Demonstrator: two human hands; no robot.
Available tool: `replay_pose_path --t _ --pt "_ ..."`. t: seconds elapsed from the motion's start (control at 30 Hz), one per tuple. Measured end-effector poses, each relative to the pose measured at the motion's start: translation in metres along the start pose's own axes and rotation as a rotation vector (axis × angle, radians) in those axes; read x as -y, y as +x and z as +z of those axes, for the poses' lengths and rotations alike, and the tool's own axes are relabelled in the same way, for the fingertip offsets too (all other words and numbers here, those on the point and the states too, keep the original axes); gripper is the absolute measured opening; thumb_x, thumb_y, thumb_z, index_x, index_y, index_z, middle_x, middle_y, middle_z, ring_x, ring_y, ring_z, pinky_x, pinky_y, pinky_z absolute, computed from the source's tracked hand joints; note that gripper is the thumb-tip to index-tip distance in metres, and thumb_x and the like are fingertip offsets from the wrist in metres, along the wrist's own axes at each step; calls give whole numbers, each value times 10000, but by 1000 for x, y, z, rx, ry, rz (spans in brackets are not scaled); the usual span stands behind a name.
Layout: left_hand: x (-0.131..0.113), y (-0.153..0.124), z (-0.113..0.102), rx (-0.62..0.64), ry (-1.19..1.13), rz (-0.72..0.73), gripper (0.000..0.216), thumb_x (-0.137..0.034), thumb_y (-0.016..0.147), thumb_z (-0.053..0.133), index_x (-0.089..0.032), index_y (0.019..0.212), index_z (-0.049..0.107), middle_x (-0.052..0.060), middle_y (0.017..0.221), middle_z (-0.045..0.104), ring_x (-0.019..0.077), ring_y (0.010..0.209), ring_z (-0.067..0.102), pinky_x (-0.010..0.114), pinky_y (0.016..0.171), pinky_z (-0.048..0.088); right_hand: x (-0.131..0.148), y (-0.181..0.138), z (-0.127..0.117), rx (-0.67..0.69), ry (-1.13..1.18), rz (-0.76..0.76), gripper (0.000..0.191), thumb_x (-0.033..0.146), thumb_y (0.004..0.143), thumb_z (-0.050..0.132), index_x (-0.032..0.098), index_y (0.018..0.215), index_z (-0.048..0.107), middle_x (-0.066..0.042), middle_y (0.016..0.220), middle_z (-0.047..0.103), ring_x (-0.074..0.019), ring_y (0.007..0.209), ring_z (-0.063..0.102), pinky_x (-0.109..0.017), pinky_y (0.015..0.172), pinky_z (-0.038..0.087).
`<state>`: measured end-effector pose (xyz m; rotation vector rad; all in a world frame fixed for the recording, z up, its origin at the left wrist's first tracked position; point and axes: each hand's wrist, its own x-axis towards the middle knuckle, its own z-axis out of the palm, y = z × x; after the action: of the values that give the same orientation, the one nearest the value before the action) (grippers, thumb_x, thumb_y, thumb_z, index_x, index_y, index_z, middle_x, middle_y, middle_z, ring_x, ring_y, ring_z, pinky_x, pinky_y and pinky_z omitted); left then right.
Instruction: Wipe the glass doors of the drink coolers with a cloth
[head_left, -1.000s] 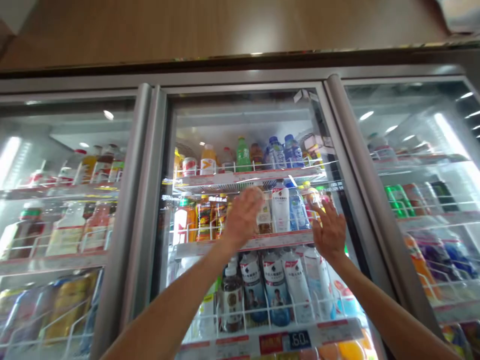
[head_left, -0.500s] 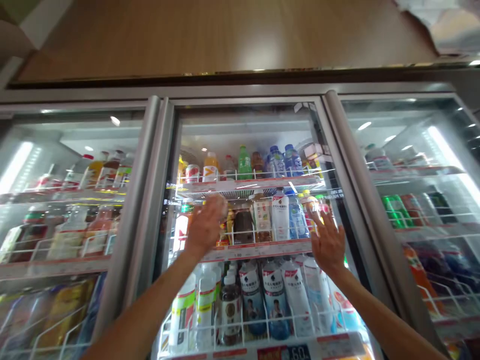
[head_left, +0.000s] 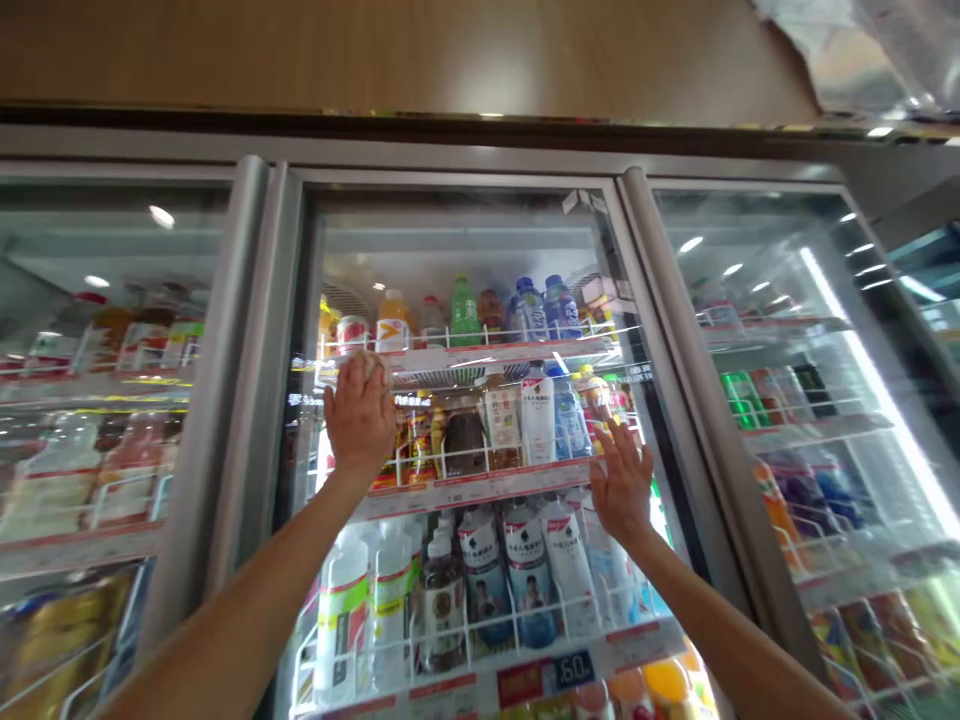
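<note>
Head view: steel-framed drinks fridge (head_left: 457, 155), its middle glass door (head_left: 450, 230) straight ahead, bottles (head_left: 529, 575) lined up behind the shelves' front edges. Left hand (head_left: 361, 418) toward that door's left edge, fingers close together, laid over a cloth; right hand (head_left: 624, 485) near its right edge, fingers spread, palm toward glass. Pale bunched cloth (head_left: 377, 366) pokes out past left fingertips, overlapping top shelf's front-left corner in view; any pinch, can't tell.
</note>
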<state>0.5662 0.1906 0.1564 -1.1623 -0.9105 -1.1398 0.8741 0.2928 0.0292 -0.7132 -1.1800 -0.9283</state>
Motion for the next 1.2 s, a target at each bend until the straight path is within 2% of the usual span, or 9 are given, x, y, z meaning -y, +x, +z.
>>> replay_pose_path --t 0.23,0.3,0.43,0.5,0.7,0.77,0.9,1.07,1.2 --pt "-105 -65 12 189 -169 755 471 -208 849 405 -249 1318 419 -4 1434 378 155 1375 231 372 1138 195 0 0 -2 23 -2 10 462 241 907 353 199 1367 345 -121 1390 439 -233 1335 334 -458 1071 222" --pt "-96 -42 16 178 -148 669 459 -208 860 385 -247 1316 421 14 1425 392 164 1355 283 397 1131 205 -2 -1 -7 43 -10 18 459 239 910 347 211 1368 339 -118 1394 433 -234 1332 338 -458 1064 231" --pt "-72 17 28 76 -64 65 427 -213 864 352 -197 1273 476 102 1415 397 262 1336 319 524 1069 274 -9 -8 -23 61 -13 29 469 237 911 337 239 1380 318 -108 1410 409 -234 1343 317 -455 1058 242" --pt "-90 6 32 90 -84 68 442 -193 853 357 -204 1281 468 94 1420 392 266 1346 300 527 1062 285 -10 -12 -30 69 -3 35 465 241 915 332 238 1380 317 -113 1408 410 -237 1342 318 -458 1056 248" --pt "-171 -96 23 319 -299 1012 541 -234 843 397 -196 1378 327 24 1475 304 168 1383 207 361 1135 219 -13 -11 -43 62 36 62 470 267 919 327 238 1388 312 -118 1403 417 -255 1328 341 -484 1050 264" --pt "-163 -86 23 334 -249 928 549 -212 841 391 -178 1383 309 32 1487 278 184 1387 196 393 1142 192 -15 -11 -47 61 47 48 474 273 918 328 248 1391 308 -109 1409 412 -255 1327 342 -492 1052 260" --pt "-130 -56 21 163 -84 353 492 -173 849 379 -180 1341 381 72 1444 356 205 1396 166 467 1141 138 -19 -15 -54 85 56 14 479 273 916 330 244 1393 300 -113 1421 396 -255 1335 331 -495 1047 267" --pt "-116 -82 7 227 -182 926 498 -207 862 385 -234 1358 355 -13 1489 266 159 1401 138 381 1156 124 -17 -23 -54 189 47 -75 508 251 913 341 256 1413 255 -100 1419 404 -239 1334 337 -469 1055 264" --pt "-78 -68 -1 145 -71 493 497 -171 855 410 -201 1350 367 57 1452 344 190 1395 168 435 1138 162 -8 -29 -50 185 65 -109 506 239 909 350 241 1408 265 -103 1410 415 -232 1349 310 -454 1063 258"
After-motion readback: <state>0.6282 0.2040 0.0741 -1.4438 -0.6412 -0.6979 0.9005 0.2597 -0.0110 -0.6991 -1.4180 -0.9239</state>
